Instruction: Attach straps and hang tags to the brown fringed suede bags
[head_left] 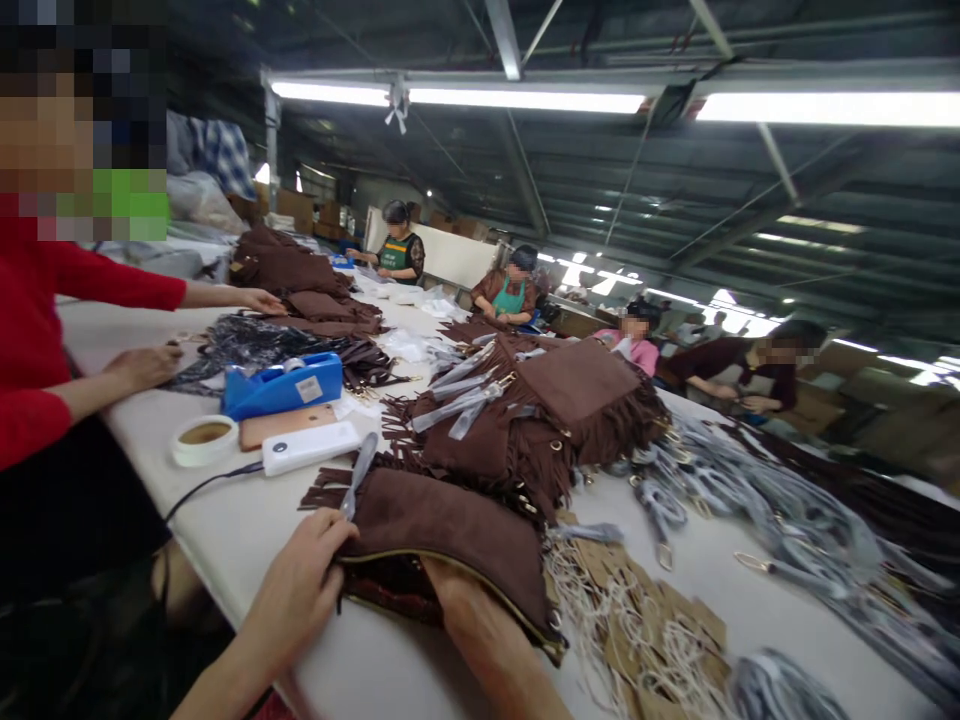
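A brown fringed bag (450,510) lies on the table edge in front of me, its gold zipper undone along the near side. My left hand (307,560) grips the bag's left end, the fingers closed on its edge near a plastic-wrapped strap (361,474). Through the zipper opening goes my right hand (457,600); its fingers are inside the bag, hidden from view. Just beyond the bag rises a pile of similar brown fringed bags (577,390). Tan cardboard tags with white strings (645,620) lie right of my right hand.
Left of the bag are a white power bank (311,448) with a cable, a phone (285,425), a tape roll (204,440) and a blue tape dispenser (285,385). Wrapped straps (750,480) spread at right. A co-worker in red (120,275) reaches over the table's left side; several others sit farther off.
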